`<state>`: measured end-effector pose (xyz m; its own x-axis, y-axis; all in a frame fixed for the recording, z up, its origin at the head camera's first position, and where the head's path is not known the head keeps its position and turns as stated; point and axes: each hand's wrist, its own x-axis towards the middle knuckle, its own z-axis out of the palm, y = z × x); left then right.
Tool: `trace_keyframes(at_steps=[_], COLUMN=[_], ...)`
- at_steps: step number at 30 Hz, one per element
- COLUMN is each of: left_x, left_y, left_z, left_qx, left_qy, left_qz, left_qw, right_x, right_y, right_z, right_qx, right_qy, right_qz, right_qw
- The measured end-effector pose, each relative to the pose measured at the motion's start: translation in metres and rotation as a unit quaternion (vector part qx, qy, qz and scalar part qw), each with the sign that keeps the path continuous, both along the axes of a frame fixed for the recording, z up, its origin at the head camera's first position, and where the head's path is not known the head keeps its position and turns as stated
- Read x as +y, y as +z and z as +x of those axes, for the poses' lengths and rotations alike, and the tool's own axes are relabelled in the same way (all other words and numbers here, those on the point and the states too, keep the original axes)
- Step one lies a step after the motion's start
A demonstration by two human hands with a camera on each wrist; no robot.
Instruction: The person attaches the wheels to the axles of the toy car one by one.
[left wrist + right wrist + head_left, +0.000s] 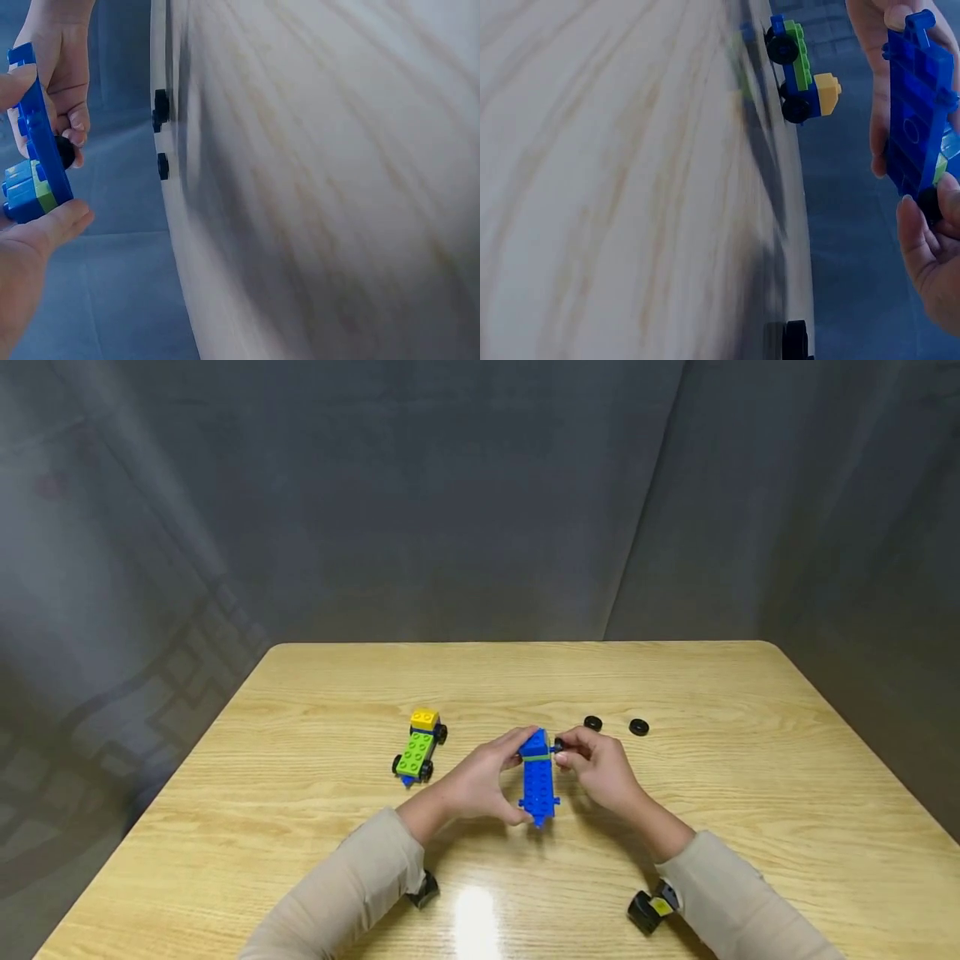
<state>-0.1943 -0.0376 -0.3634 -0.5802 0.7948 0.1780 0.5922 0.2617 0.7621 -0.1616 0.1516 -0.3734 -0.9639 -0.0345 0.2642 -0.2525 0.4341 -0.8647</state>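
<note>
Left hand [480, 781] grips the blue brick chassis [537, 781]; right hand [600, 766] pinches a black wheel [558, 745] at its axle (misalignment could pop it loose).

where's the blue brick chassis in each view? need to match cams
Head: blue brick chassis centre, held between both hands above the table.
Left wrist: far left edge, upright.
Right wrist: far right, upright.
Shared landmark: small black wheel at the chassis side, pinched by the right hand.
</note>
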Motion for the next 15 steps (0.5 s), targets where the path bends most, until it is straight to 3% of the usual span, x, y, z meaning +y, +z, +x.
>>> trace_keyframes(at_steps=[8, 15], left_x=[0.0030, 0.0040], left_y=[0.0047, 0.0048], left_z=[-0.0007, -0.0024], left_qx=[0.018, 0.012], left_qy=[-0.025, -0.023], left_qz=[0.013, 0.005], left_qw=[0.9994, 0.9997], right_x=[-0.0022, -0.0004], right_y=[0.0038, 0.0038], right_z=[0.0020, 0.0010], right_qx=[0.020, 0.012], right_qy=[-0.001, 0.009], right_qz=[0.020, 0.032], right_qw=[0.9996, 0.9994])
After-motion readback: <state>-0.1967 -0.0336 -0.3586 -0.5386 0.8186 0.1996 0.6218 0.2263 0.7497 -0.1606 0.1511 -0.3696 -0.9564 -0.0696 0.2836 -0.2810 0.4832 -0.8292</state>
